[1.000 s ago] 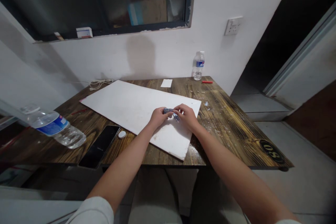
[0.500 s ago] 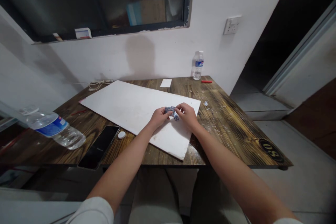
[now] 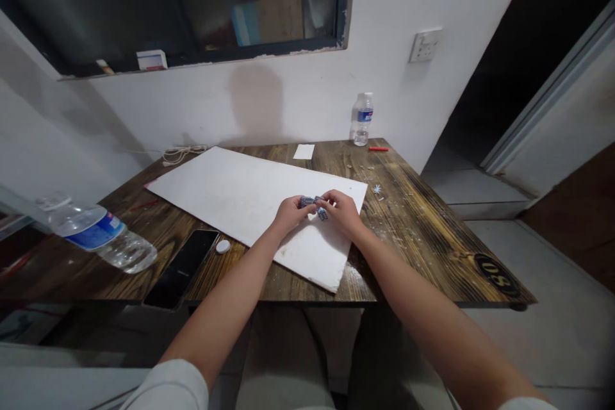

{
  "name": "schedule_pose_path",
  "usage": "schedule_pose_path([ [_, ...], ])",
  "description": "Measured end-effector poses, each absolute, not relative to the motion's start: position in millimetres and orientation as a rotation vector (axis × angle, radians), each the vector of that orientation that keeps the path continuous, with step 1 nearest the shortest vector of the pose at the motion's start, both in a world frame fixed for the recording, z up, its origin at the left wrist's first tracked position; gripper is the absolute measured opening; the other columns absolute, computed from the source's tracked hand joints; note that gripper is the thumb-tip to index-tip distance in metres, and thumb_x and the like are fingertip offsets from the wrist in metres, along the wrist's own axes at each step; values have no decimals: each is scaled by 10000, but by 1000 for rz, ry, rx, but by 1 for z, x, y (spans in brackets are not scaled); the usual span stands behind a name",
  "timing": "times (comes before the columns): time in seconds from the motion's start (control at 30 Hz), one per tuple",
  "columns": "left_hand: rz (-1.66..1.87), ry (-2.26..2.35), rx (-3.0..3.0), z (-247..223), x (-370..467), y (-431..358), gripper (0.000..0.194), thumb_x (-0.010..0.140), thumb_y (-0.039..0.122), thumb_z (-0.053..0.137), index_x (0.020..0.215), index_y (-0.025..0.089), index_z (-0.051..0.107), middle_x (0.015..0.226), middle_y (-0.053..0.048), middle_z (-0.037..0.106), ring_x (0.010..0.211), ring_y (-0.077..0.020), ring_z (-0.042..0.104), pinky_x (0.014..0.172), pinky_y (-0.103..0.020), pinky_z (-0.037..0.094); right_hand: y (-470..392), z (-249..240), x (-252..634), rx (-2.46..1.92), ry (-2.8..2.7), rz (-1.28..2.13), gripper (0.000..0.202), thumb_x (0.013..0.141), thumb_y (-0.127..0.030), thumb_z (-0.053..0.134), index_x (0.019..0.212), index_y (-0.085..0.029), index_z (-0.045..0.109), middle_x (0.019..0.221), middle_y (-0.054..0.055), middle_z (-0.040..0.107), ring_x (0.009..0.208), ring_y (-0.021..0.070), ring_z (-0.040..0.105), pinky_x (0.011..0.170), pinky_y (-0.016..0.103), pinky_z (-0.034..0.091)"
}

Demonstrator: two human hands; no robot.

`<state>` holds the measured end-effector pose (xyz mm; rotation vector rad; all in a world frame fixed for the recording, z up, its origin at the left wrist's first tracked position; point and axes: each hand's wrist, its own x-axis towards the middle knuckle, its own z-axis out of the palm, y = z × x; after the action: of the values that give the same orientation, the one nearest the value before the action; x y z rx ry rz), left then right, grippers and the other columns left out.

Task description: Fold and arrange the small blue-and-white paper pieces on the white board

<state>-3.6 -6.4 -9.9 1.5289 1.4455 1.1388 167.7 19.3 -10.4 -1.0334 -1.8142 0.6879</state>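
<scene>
Between both hands is a small blue-grey piece with cut-out or printed shapes, its exact kind too small to make out. My left hand pinches its left end between thumb and fingers. The fingers of my right hand are closed on its right end, and part of it hangs down below the fingertips. Both hands are above the right part of a white board that lies on the wooden table. My fingers cover much of the piece.
On the table a water bottle lies at left, near a black phone and a white cap. Farther back are a small bottle, a red pen-like stick and a white card. Small scraps lie at right.
The blue-grey piece has tilted slightly between my fingers, and my fingertips have shifted a little on it. Nothing else has visibly moved.
</scene>
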Motion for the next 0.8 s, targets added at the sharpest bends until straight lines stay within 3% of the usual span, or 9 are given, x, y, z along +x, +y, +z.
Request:
schedule_pose_path([
  [0.13,1214,1395,1439,-10,0,-7,301,705,434,716,698,145,630,608,-6,605,539,-96,500,528,-229,372,22,-13,167,-1066,-1754,732,158,821,-322,591,720,-201,612,736,15,644,706,166,550,675,273,394],
  [0.37,1370,1278,1158,-9,4,-5,324,763,463,665,834,167,553,736,12,562,464,-48,458,370,-182,294,21,-13,174,-1205,-1780,624,171,906,-288,479,822,-212,607,805,25,670,756,185,565,683,277,353],
  [0.57,1391,1313,1159,-12,1,-3,306,807,454,620,895,166,565,781,7,580,465,-39,471,361,-170,295,18,-11,175,-1440,-2024,450,186,935,-254,491,836,-207,641,906,85,716,853,229,594,706,309,309],
  [0.8,1318,1408,1229,-10,-1,-5,323,728,439,707,813,141,615,720,-39,660,445,-61,483,388,-196,354,17,-12,175,-1451,-2167,377,143,894,-277,607,817,-199,699,951,116,718,896,258,592,731,344,307],
])
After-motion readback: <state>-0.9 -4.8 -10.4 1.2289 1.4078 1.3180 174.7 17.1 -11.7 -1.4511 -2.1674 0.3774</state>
